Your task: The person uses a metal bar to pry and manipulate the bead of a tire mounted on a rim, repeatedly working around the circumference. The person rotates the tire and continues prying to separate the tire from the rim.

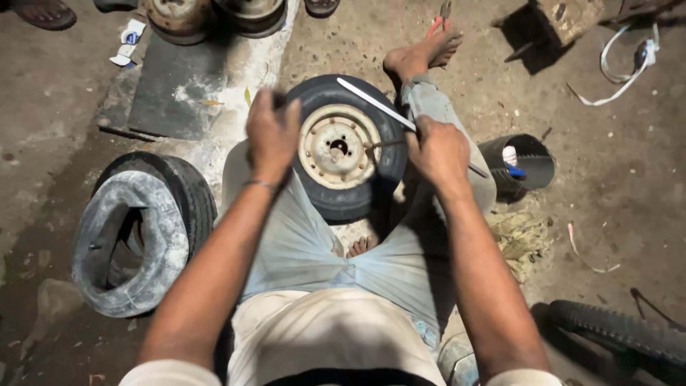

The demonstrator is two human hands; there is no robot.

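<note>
Sitting on the dirt floor (629,186) with legs spread, a person had a small wheel (343,146) lying flat between the knees, its black tyre around a pale, rusty rim with a ring of bolt holes. The left hand (271,132) rested on the tyre's near-left edge, fingers curled over the rubber and gripping it. The right hand (437,149) was closed in a fist on the wheel's right side, wrapped around a long flat metal bar (375,104) that slanted up and left across the tyre's top right part. A thinner rod (382,144) ran from the same fist toward the rim; whether the fist held it too could not be told. One bare foot (425,53) lay just beyond the wheel, with red-handled pliers (439,21) touching or just past its toes.

Right of the wheel, close to the person's knee, stood a black bucket (529,163) with a small white and blue thing inside. Left of the wheel lay a worn tyre (143,229) on its side, dusty grey inside. Beyond the wheel to the left sat two more rusty rims (214,16) beside a dark flat mat (175,96). Well to the right of the wheel, a white cord (622,71) curled on the floor.
</note>
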